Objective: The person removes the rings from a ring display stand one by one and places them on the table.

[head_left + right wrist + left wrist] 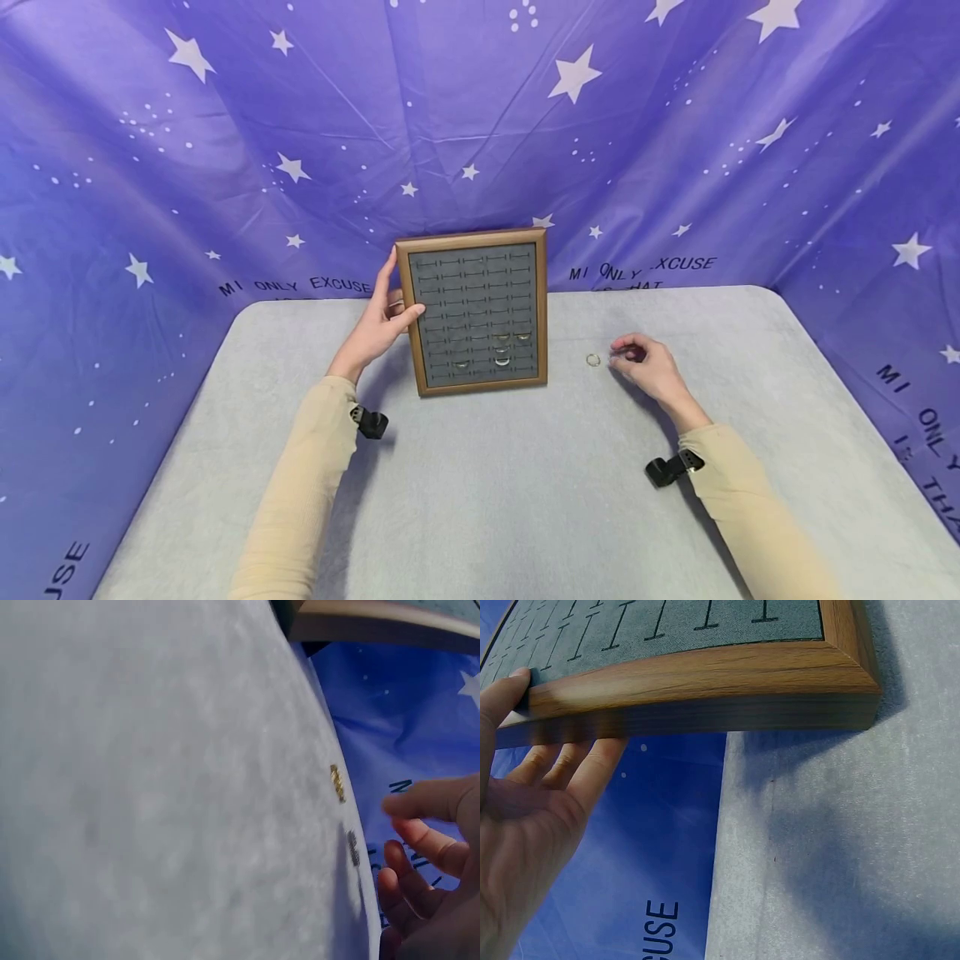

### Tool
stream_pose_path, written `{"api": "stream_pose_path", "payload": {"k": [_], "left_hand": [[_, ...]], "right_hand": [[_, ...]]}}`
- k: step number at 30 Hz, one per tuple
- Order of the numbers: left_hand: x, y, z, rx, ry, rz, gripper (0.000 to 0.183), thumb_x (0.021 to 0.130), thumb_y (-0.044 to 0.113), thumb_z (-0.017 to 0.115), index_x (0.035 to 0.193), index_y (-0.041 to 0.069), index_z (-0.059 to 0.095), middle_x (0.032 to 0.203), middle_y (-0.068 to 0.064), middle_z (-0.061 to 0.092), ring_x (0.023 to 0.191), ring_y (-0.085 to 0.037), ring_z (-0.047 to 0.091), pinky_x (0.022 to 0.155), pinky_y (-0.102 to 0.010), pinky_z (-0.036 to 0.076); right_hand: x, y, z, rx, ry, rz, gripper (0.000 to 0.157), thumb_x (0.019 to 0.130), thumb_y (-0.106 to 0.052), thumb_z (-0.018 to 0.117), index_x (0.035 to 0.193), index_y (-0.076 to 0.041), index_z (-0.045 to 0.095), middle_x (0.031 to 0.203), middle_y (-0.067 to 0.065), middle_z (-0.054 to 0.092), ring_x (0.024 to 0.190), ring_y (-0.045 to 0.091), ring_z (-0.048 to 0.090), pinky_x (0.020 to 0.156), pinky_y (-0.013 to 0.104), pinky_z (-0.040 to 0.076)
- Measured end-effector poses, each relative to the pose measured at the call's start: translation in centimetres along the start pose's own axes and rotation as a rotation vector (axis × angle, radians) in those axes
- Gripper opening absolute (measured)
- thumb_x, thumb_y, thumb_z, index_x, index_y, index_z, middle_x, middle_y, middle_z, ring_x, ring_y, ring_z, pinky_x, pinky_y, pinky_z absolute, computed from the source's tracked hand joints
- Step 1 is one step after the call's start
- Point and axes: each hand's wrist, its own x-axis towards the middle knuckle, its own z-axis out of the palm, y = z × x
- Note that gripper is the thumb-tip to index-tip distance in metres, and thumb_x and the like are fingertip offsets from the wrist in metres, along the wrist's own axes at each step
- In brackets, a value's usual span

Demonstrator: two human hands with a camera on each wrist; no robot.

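A wooden-framed ring display board [471, 287] stands tilted on the table, its grey padded face lined with slots. My left hand [378, 321] grips its left side, the thumb on the front and the fingers behind; the left wrist view shows this hand [536, 795] at the wooden edge [705, 675]. Several rings [502, 362] sit in the lower slots. A gold ring [593, 360] lies on the table right of the board. Close beside it is my right hand [651, 367], fingers loosely bent, with nothing visible between them. The right wrist view shows the gold ring [337, 784] near the fingertips.
The grey cloth-covered table [525, 500] meets a purple star-printed curtain [480, 108] behind and at both sides. Below the gold ring in the right wrist view is a small dark patch [353, 848]; whether ring or shadow, I cannot tell.
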Motion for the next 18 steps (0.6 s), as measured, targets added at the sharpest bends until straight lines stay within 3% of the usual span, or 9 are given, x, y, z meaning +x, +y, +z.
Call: {"api": "stream_pose_path", "payload": {"k": [10, 18], "left_hand": [[-0.1, -0.1, -0.1, 0.007, 0.002, 0.021, 0.09, 0.096, 0.006, 0.059, 0.15, 0.053, 0.003, 0.133, -0.025, 0.049, 0.113, -0.036, 0.056, 0.081, -0.038, 0.055], [-0.1, -0.1, 0.0, 0.009, -0.009, 0.032, 0.09, 0.097, 0.006, 0.058, 0.15, 0.051, 0.002, 0.133, -0.025, 0.05, 0.112, -0.036, 0.056, 0.079, -0.035, 0.055]], "right_hand": [[0.0, -1.9, 1.1, 0.081, -0.012, -0.046, 0.025, 0.083, -0.002, 0.072, 0.106, 0.006, 0.065, 0.101, 0.023, 0.063, 0.091, 0.03, 0.058, 0.071, 0.021, 0.044], [-0.3, -3.4, 2.1, 0.155, -0.019, -0.07, 0.024, 0.084, -0.001, 0.071, 0.106, 0.006, 0.065, 0.104, 0.024, 0.062, 0.093, 0.029, 0.054, 0.076, 0.022, 0.042]]}}
